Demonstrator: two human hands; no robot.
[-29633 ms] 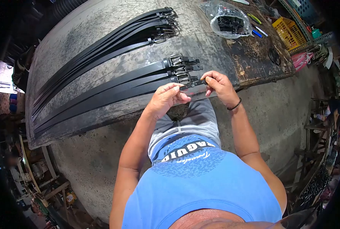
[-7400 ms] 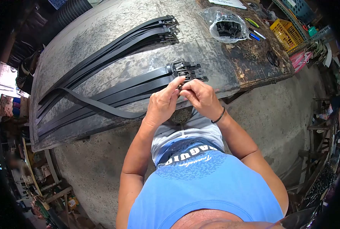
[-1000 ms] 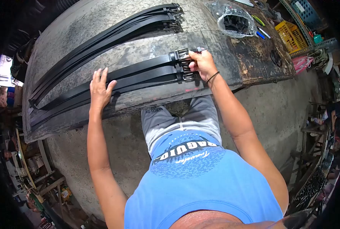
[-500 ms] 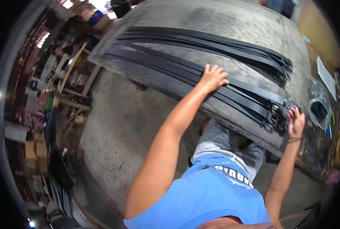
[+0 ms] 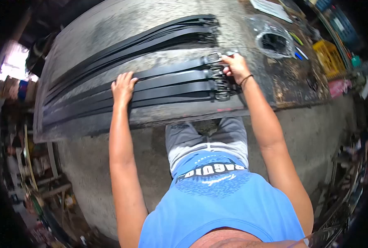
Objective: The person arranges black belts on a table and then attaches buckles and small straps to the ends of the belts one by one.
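Several black belts [image 5: 171, 77] lie side by side in a near bundle on the worktable, their metal buckles [image 5: 221, 87] gathered at the right end. My left hand [image 5: 124, 85] rests across the straps of this bundle, fingers stretched out on top of them. At the buckle end, my right hand [image 5: 235, 67] pinches the buckle [image 5: 213, 58] of the farthest belt in the bundle between thumb and fingers. Beyond it lies a second bundle of black belts [image 5: 151, 39], touched by neither hand.
A clear plastic bag [image 5: 275, 39] with dark contents sits to the right on the table [image 5: 151, 118]. Near it lie a blue pen [image 5: 298, 56], a yellow-green tool [image 5: 296, 38] and a white sheet [image 5: 271, 9]. A yellow crate [image 5: 328, 58] stands beyond the right edge.
My view has turned toward the right end of the table. My right hand now has a buckle in its fingers; my left hand still lies on the straps.
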